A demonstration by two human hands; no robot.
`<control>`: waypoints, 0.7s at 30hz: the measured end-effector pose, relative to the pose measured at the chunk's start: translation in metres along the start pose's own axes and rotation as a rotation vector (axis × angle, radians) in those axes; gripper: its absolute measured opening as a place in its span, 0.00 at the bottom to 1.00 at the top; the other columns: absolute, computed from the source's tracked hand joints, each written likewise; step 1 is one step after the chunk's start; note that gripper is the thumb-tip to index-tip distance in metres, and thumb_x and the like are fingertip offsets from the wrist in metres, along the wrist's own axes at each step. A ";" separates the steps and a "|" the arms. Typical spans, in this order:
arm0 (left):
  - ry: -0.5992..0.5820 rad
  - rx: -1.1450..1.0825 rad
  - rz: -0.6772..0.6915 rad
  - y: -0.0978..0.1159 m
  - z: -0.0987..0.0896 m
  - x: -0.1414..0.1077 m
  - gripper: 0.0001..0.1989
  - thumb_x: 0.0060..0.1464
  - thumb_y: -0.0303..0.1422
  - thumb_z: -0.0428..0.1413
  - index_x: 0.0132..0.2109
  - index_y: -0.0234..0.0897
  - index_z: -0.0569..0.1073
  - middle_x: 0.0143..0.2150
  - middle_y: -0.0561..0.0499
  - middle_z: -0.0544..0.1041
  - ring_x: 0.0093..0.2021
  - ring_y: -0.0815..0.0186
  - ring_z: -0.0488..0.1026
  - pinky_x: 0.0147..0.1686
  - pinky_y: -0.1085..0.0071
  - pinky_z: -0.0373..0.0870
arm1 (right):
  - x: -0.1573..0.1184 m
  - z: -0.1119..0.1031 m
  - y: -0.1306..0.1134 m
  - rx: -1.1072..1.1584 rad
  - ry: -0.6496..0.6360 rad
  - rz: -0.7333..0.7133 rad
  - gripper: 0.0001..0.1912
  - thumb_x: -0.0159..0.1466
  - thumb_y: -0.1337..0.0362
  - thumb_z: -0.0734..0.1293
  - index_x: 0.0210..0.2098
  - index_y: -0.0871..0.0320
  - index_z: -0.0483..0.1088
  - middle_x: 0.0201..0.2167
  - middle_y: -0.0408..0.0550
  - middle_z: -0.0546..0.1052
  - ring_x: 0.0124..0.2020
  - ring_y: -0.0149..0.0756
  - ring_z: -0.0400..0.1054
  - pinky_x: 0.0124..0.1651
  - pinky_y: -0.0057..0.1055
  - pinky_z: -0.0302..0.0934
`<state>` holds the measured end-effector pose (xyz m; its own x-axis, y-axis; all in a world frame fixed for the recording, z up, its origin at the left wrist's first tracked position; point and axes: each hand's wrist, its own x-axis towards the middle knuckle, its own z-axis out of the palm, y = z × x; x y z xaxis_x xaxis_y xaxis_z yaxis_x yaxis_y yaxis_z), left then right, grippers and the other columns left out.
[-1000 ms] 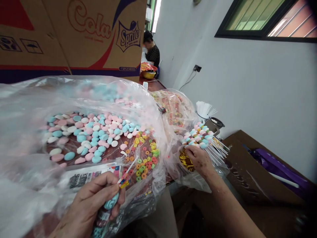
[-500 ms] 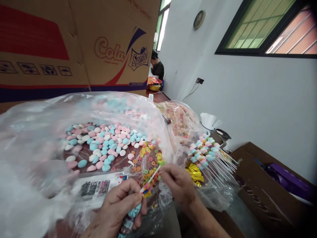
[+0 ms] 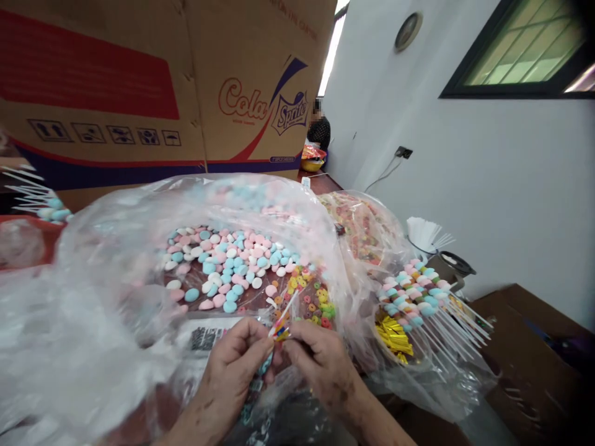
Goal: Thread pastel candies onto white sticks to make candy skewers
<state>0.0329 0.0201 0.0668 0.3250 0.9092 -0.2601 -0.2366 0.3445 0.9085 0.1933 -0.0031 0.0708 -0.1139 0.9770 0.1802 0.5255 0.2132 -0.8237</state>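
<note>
Pinching a printed wrapper, left hand sits beside right hand, whose hold is unclear

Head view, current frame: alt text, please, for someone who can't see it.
The left hand pinches a wrapper around a white stick, with the right hand at its neck. Beyond lie pastel candies and colorful rings; to the right, candy skewers and gold ties; behind, a carton.

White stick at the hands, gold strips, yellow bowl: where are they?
White stick (image 3: 290, 305): head view, on its bare upper part.
Gold strips (image 3: 394, 336): head view, middle of the pile.
Yellow bowl (image 3: 312, 166): head view, on its outer side.
</note>
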 end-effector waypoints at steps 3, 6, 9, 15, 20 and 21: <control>-0.047 0.001 0.020 0.001 0.000 0.005 0.14 0.50 0.40 0.63 0.28 0.37 0.68 0.24 0.53 0.77 0.20 0.71 0.68 0.20 0.78 0.61 | -0.002 0.002 0.002 -0.016 0.034 0.000 0.11 0.66 0.68 0.60 0.27 0.56 0.70 0.25 0.40 0.75 0.27 0.29 0.68 0.32 0.23 0.60; -0.045 -0.012 0.016 -0.002 0.003 0.007 0.13 0.50 0.39 0.62 0.29 0.38 0.67 0.22 0.55 0.76 0.19 0.71 0.69 0.21 0.76 0.62 | -0.002 0.006 0.003 -0.016 0.061 -0.012 0.12 0.66 0.68 0.61 0.26 0.56 0.67 0.22 0.39 0.74 0.25 0.28 0.67 0.30 0.22 0.59; -0.010 0.011 0.024 -0.005 0.006 0.010 0.13 0.49 0.39 0.61 0.28 0.38 0.66 0.21 0.55 0.74 0.19 0.70 0.68 0.21 0.76 0.62 | -0.002 0.011 0.006 -0.183 0.119 -0.142 0.13 0.68 0.70 0.60 0.27 0.56 0.67 0.23 0.40 0.73 0.24 0.28 0.67 0.29 0.23 0.59; -0.053 0.353 -0.003 0.011 -0.002 0.019 0.05 0.47 0.32 0.57 0.27 0.38 0.68 0.18 0.58 0.70 0.18 0.71 0.64 0.19 0.77 0.58 | 0.001 0.002 0.012 -0.744 0.204 -0.726 0.12 0.70 0.72 0.58 0.39 0.60 0.74 0.33 0.51 0.77 0.35 0.40 0.67 0.40 0.37 0.59; -0.560 0.535 -0.242 0.033 -0.012 0.023 0.05 0.40 0.24 0.54 0.22 0.37 0.73 0.22 0.53 0.76 0.19 0.68 0.69 0.18 0.76 0.62 | 0.011 -0.021 0.003 -0.694 -0.208 -0.911 0.08 0.71 0.68 0.63 0.38 0.55 0.73 0.47 0.41 0.79 0.44 0.35 0.67 0.46 0.34 0.60; -0.619 0.519 -0.294 0.035 -0.013 0.024 0.05 0.39 0.24 0.55 0.22 0.38 0.74 0.22 0.53 0.76 0.19 0.69 0.69 0.18 0.76 0.62 | 0.013 -0.024 0.000 -0.683 -0.251 -0.889 0.07 0.71 0.66 0.63 0.38 0.53 0.73 0.44 0.37 0.79 0.42 0.32 0.66 0.45 0.32 0.60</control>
<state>0.0209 0.0567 0.0879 0.7841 0.4569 -0.4200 0.3349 0.2582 0.9062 0.2120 0.0095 0.0866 -0.7980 0.4705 0.3766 0.5140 0.8576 0.0179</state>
